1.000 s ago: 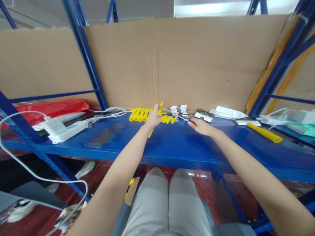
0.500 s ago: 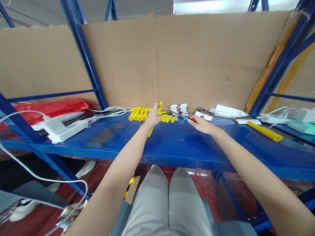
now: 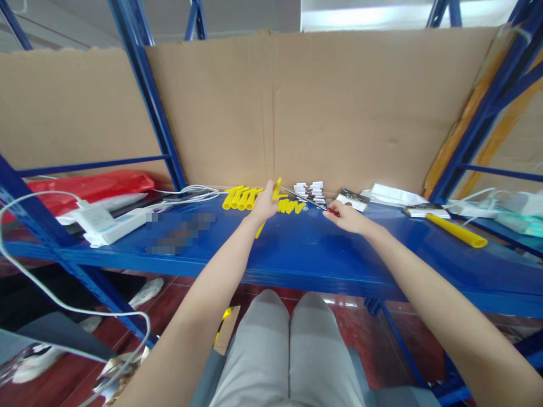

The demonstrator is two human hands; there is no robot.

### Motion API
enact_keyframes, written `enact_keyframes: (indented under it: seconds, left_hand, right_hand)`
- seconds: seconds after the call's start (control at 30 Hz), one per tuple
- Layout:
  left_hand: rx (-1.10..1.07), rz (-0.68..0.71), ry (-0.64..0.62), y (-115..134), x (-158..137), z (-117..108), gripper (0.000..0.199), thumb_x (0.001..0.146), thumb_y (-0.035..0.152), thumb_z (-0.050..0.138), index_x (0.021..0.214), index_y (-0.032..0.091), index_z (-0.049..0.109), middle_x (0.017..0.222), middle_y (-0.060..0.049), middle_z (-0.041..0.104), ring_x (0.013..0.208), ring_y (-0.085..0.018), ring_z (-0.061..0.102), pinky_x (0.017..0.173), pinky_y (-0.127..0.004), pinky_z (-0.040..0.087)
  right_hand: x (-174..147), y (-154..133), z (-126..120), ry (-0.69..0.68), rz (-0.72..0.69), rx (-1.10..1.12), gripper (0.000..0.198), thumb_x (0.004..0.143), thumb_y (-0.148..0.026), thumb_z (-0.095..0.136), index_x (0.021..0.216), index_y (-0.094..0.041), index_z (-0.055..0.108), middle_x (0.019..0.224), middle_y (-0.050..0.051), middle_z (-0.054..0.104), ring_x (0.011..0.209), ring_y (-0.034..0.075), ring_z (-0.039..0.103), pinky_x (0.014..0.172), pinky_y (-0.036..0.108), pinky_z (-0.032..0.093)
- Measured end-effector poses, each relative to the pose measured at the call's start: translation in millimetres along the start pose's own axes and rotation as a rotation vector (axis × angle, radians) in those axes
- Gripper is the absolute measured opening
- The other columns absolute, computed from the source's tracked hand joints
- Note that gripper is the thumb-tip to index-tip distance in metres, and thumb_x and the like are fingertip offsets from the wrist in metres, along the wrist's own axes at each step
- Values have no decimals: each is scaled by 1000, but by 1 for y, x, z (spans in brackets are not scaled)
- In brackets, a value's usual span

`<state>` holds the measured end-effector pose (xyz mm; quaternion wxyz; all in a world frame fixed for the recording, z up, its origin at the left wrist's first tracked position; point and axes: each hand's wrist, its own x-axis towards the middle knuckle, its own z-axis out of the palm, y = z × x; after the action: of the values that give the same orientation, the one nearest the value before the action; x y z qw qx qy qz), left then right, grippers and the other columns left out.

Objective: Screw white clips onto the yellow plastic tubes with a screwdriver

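Note:
My left hand (image 3: 264, 204) is closed around a yellow plastic part (image 3: 277, 186). One end sticks up past the fingers and a narrow yellow end shows below the palm; the middle is hidden. My right hand (image 3: 347, 218) grips the red handle of a screwdriver (image 3: 334, 212). Its long thin metal shaft points left, the tip close to the yellow part; whether they touch I cannot tell. Left of my left hand lies a row of yellow tubes (image 3: 240, 199). Several short yellow pieces (image 3: 291, 207) lie between my hands, and small white-and-dark pieces (image 3: 309, 190) are stacked behind the shaft.
A black-and-white card (image 3: 354, 199) and a white packet (image 3: 394, 195) lie behind my right hand. One long yellow tube (image 3: 456, 229) rests at the right. On the left are a white power strip (image 3: 121, 226), cables and a red bag (image 3: 91, 183). Cardboard (image 3: 339, 107) walls the back.
The view has tilted slightly. Both hands keep their holds, and the screwdriver and yellow part stay in nearly the same place.

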<state>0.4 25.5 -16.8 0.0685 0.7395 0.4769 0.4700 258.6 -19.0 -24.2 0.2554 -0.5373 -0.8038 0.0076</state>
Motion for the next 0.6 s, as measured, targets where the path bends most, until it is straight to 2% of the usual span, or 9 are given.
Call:
enact_keyframes:
  seconds: [0.13, 0.23, 0.37, 0.5, 0.6]
  left_hand:
    - [-8, -17, -8, -1, 0, -1, 38, 73, 2, 54, 104, 23, 46, 98, -8, 63, 108, -26, 61, 89, -39, 50]
    - [-25, -10, -22, -3, 1, -1, 38, 73, 4, 55, 104, 24, 46, 99, -8, 63, 110, -26, 60, 89, -39, 50]
    - [-26, 13, -18, -6, 2, 1, 38, 72, 4, 56, 103, 24, 46, 102, -9, 63, 114, -26, 59, 91, -37, 50]
    - [-30, 26, -4, -7, 3, 1, 38, 72, 6, 58, 103, 24, 45, 102, -9, 64, 115, -26, 58, 91, -36, 50]
    - [-21, 41, -12, -7, 2, 0, 38, 72, 6, 57, 103, 23, 45, 101, -9, 65, 114, -26, 58, 92, -37, 49]
  right_hand:
    - [1, -2, -1, -45, -57, 12, 20, 91, -29, 41, 82, -19, 55, 86, 9, 67, 75, 19, 60, 68, 28, 43]
    - [2, 3, 1, 22, -67, -33, 16, 88, -32, 48, 79, -19, 54, 79, 7, 66, 69, 19, 58, 63, 28, 42]
    - [3, 9, 2, 88, -27, -56, 14, 83, -33, 57, 84, -20, 52, 77, 6, 65, 66, 19, 57, 59, 28, 41]
    - [3, 7, 0, 40, -35, 0, 16, 89, -33, 48, 85, -19, 54, 82, 8, 67, 70, 19, 60, 62, 28, 42]
    - [3, 4, -1, 17, -79, 6, 21, 90, -31, 43, 77, -19, 54, 80, 8, 67, 70, 19, 59, 65, 28, 42]
